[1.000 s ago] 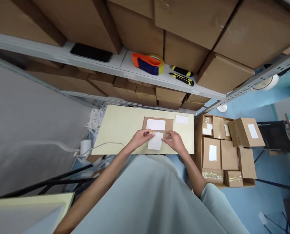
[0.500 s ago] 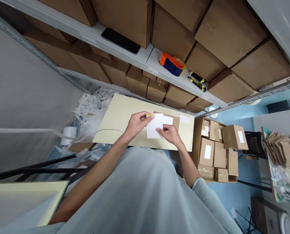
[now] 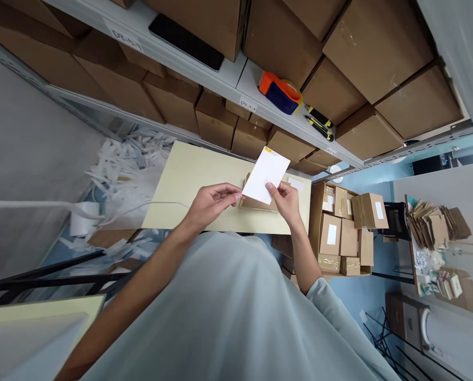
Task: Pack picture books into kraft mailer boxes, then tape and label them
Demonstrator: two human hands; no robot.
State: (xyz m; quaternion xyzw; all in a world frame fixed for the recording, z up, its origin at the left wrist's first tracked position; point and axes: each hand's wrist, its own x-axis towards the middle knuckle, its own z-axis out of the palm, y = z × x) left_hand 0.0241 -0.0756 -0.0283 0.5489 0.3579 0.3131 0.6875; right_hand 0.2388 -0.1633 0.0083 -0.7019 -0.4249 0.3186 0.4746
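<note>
My right hand grips a white label sheet by its lower right edge, thumb on top. The sheet is tilted above the table and has a small yellow-orange mark at its top corner. My left hand pinches the sheet's lower left corner between thumb and fingertips. Beneath the sheet, a brown cardboard box lies on the pale yellow table, mostly covered. Behind my right hand, a small white paper lies on the table.
A large carton of small taped boxes stands right of the table. The shelf above holds brown boxes, a black phone, an orange and blue tape dispenser and yellow-black box cutters. White paper scraps heap up at the left.
The label sheet has been raised and turned clockwise. My left hand has shifted from its upper left part to its lower left corner. My right hand still holds it.
</note>
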